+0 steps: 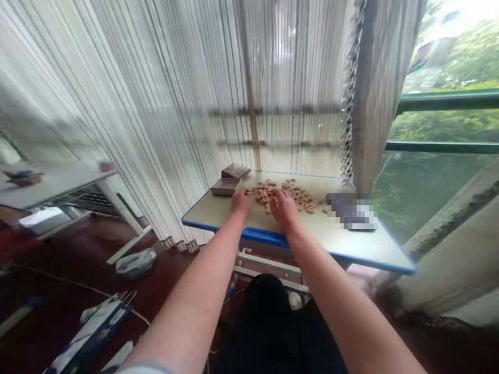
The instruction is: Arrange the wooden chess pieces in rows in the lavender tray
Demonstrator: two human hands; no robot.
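Both my arms reach forward to a small blue-edged table (351, 249). My left hand (241, 201) rests palm down at the left edge of a scatter of several small round wooden pieces (298, 195), its fingers curled over a few of them. Beside it, my right hand (284, 209) lies palm down with fingers stretched onto the pieces. Behind the left hand stands an open brown box (225, 187), with its lid (235, 170) leaning just behind.
A blurred dark object (351, 210) lies on the table's right side. String curtains (195, 104) hang behind the table, with a window (440, 156) at right. A white desk (54, 182) stands at left. A bag (134, 262) and tools lie on the dark red floor.
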